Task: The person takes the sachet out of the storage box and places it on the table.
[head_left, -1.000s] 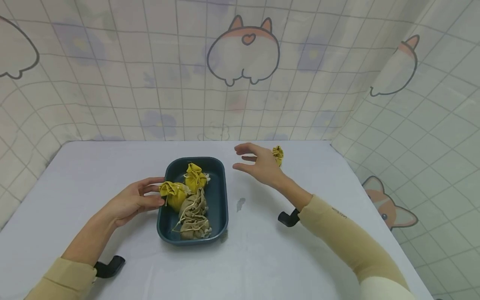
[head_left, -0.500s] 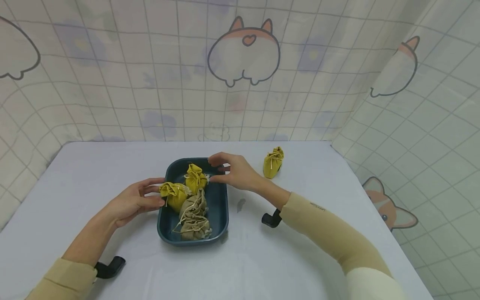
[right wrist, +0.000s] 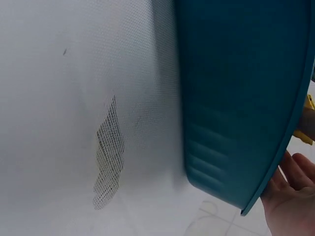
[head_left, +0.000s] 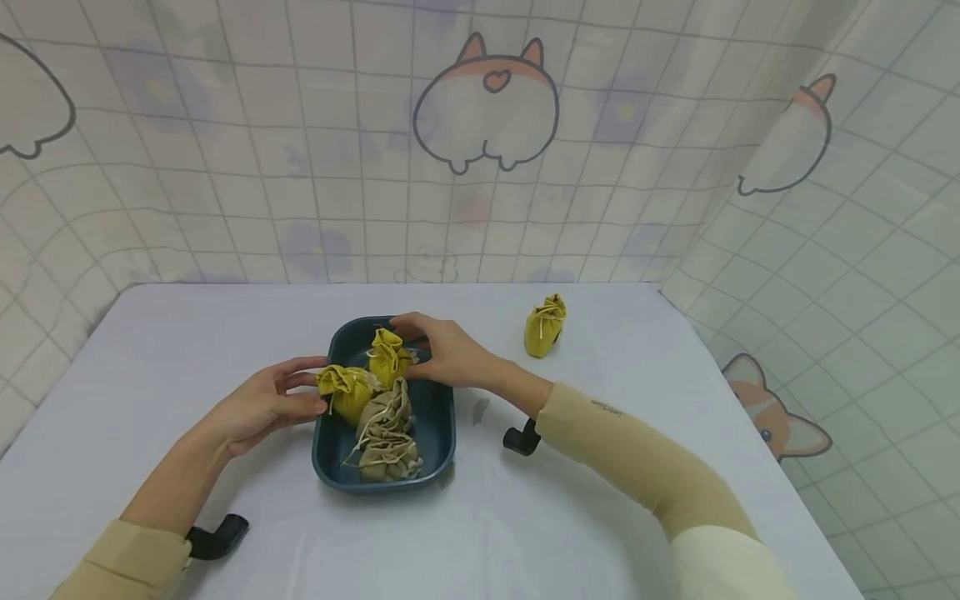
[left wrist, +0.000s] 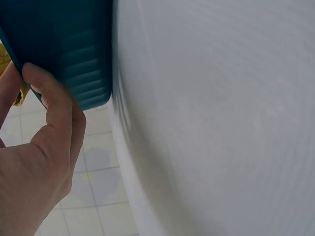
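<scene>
In the head view a dark teal tray (head_left: 438, 425) holds two yellow drawstring pouches and some grey-beige drawstring pouches (head_left: 388, 442). My left hand (head_left: 258, 408) is at the tray's left rim, fingers bent loosely and spread beside the nearer yellow pouch (head_left: 351, 400). The left wrist view has its fingertips against the rim. Over the tray's right rim reaches my right hand (head_left: 450, 354). Its thumb and fingers are spread around the right side of the farther yellow pouch (head_left: 387, 357), close to or touching it. Some of the fingertips are hidden behind that pouch.
Another yellow pouch (head_left: 545, 327) stands on the white tabletop (head_left: 480, 533) at the back right. A grey smudge (head_left: 481, 408) marks the cloth right of the tray. Patterned tile-print curtains (head_left: 480, 208) border the table at the back and sides.
My right hand has moved left, from in front of the lone yellow pouch at the back right to the farther yellow pouch in the tray. The left hand has stayed in place.
</scene>
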{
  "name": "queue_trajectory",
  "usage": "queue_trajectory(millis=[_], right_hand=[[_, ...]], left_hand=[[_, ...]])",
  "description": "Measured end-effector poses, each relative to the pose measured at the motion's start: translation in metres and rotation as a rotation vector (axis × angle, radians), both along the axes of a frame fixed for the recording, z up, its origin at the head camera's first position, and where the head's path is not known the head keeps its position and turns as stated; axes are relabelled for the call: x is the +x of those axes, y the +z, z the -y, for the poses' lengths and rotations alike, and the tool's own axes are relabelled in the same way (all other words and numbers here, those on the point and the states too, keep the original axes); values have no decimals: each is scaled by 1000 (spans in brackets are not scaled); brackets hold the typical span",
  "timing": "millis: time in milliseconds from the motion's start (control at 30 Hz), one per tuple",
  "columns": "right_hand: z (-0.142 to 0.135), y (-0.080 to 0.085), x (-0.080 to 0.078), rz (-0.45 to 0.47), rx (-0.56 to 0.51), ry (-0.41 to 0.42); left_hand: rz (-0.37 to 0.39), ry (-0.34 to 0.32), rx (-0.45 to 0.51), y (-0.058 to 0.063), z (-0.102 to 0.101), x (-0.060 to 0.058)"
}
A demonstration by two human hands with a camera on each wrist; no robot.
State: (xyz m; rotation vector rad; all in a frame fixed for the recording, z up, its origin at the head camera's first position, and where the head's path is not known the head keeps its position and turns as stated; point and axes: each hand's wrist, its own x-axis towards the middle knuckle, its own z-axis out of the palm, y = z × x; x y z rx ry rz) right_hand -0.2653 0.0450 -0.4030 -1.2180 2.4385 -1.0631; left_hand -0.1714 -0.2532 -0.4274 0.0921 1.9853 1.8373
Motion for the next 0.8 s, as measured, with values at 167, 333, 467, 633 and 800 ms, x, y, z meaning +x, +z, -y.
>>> queue_trajectory(millis=[167,333,467,633,800], right_hand=[[5,-1,2,-38,40,-7],[8,-1,4,-83,47,-32],[13,-2,5,-91,36,-45],[19,-1,6,-90,15,-29],[23,0,7,-80,-11,-22]], left_hand=[[-1,-8,3,1,0,0],[3,-13,6,1,-1,-2],[11,-10,-4,2,-1,-3],[21,-4,-16,3,0,-2],[29,-1,-17,4,0,-2]])
